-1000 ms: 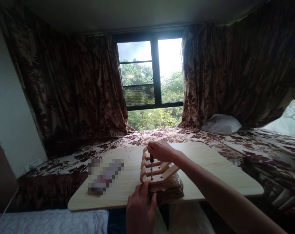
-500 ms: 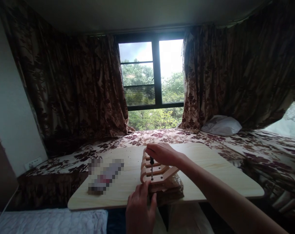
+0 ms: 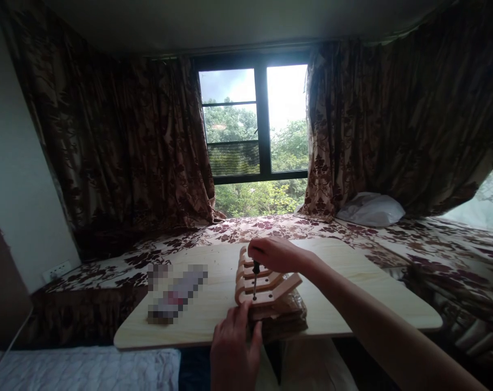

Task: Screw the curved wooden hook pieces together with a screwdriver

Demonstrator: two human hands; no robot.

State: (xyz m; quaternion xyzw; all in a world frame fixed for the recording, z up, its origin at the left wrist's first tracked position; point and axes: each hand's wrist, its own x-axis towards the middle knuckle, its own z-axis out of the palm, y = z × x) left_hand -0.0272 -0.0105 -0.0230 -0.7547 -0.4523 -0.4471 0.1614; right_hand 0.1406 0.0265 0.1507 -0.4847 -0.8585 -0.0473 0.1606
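Note:
A small screwdriver stands almost upright, its dark handle in the closed fingers of my right hand. Its tip meets a dark hole or screw in the nearest slat of a pale wooden rack. The rack has several angled slats with rounded left ends; my right hand covers part of its far end. Beneath the rack lies a brown, plastic-wrapped package. My left hand grips the near left corner, index finger against the nearest slat and thumb by the package. The palm side is hidden.
A light wooden table with rounded corners bears it all. At its left lies a pixelated flat item. Behind are a floral-covered ledge, a white plastic bag, curtains and a window.
My right hand has shifted slightly right with the screwdriver, and the handle leans a little more to the right. The left hand and the rack stay in place.

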